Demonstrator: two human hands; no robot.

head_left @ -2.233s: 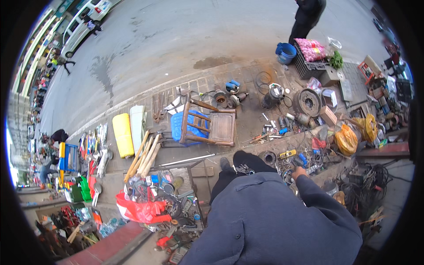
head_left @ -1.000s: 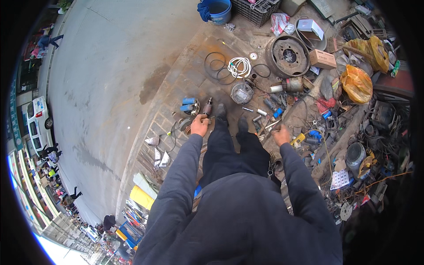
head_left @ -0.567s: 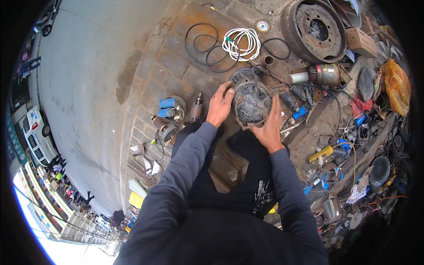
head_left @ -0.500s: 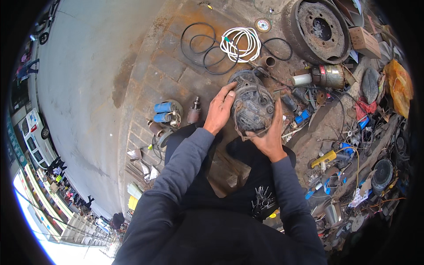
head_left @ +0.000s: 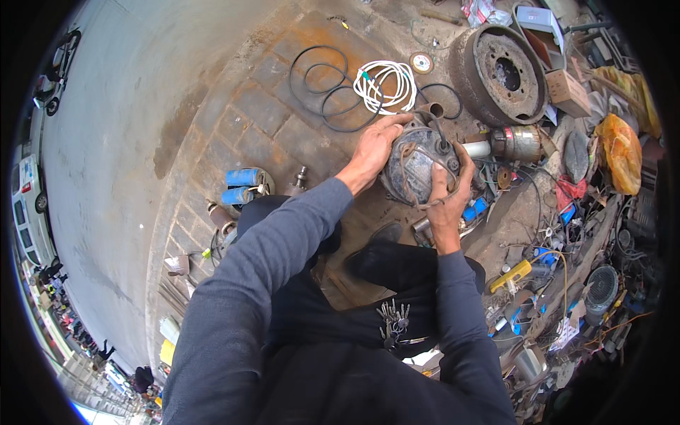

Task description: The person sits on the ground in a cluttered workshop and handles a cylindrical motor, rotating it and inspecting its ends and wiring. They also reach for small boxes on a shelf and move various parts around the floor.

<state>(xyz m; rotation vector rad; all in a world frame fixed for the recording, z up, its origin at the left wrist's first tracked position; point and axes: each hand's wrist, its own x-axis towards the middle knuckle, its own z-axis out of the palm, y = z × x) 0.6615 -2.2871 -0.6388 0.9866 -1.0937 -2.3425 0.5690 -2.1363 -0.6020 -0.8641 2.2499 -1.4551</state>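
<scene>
Holding the round gray motor (head_left: 418, 166) up off the ground, the left hand (head_left: 372, 145) and right hand (head_left: 446, 202) wrap its sides, just looking so far.

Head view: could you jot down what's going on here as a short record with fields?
Setting: brick pavement beside a road, strewn with scrap parts
Held thing: round grey metal part with wires, lifted in front of the person
Left hand: grip on the part's left and upper edge
Right hand: grip on its right and lower edge
Nearby: white cable coil, black rubber rings, rusty wheel drum, blue cylinders
On the person: bunch of keys
</scene>
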